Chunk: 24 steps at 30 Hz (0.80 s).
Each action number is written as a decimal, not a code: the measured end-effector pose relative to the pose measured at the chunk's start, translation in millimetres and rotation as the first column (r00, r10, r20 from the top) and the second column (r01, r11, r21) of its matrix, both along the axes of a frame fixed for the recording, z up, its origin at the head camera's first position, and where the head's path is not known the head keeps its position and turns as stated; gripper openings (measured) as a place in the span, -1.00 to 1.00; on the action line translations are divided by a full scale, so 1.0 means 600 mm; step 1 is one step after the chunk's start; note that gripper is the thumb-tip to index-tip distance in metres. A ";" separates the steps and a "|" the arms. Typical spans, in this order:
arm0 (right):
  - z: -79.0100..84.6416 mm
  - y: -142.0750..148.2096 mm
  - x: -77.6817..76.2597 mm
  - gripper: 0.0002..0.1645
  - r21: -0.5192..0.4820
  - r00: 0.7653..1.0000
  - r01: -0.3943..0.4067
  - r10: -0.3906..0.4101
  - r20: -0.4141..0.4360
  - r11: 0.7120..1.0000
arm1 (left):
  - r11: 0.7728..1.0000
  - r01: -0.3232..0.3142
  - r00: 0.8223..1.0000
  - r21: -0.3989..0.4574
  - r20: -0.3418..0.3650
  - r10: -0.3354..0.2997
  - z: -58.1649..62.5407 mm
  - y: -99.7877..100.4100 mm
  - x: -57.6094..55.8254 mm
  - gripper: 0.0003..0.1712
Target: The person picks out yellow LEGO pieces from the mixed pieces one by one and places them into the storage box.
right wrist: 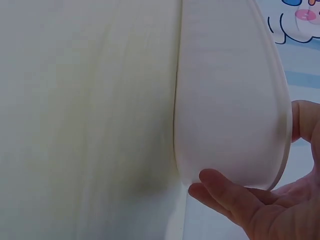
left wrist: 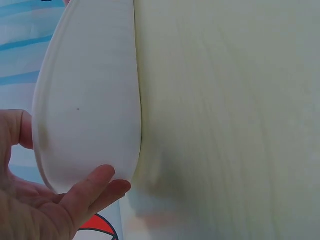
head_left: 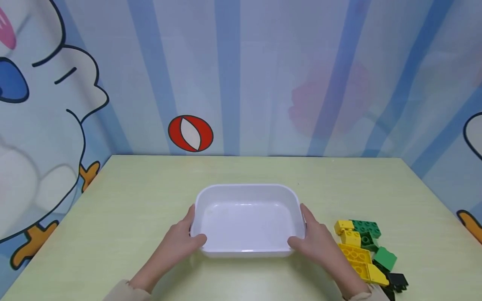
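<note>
A white rectangular dish with rounded corners and a raised rim lies in front of me, its inside bare. My left hand grips its left end, thumb over the near rim corner and fingers along the outer wall. On the opposite end my right hand holds it the same way. From the left wrist view the dish's outer wall shows, with fingertips pressed against it. The right wrist view has the other end of the wall, fingertips likewise on it.
Toy building bricks in yellow, green and black are heaped on the right of the pale table, beside my right forearm. Behind the table rises a blue striped backdrop with cartoon figures and a red-and-white ball print.
</note>
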State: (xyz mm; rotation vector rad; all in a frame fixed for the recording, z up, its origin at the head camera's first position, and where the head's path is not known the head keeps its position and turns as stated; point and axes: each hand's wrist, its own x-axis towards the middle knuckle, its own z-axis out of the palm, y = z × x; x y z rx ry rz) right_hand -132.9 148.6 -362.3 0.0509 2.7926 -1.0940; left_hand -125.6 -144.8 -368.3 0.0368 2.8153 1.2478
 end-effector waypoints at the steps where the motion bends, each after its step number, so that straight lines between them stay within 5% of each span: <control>1: 0.000 0.000 0.000 0.11 0.001 1.000 -0.003 0.003 -0.002 1.000 | 1.000 -0.003 1.000 0.003 0.001 0.003 0.000 0.000 0.001 -0.06; 14: 0.000 0.005 0.013 0.09 0.007 0.998 -0.048 0.049 -0.038 0.999 | 0.998 0.034 0.993 0.061 -0.113 -0.027 -0.009 0.005 0.002 -0.06; 24: 0.004 0.015 0.034 0.06 0.024 0.997 -0.075 0.075 -0.018 0.997 | 0.983 0.099 0.994 0.156 -0.070 -0.089 -0.001 -0.011 0.009 -0.10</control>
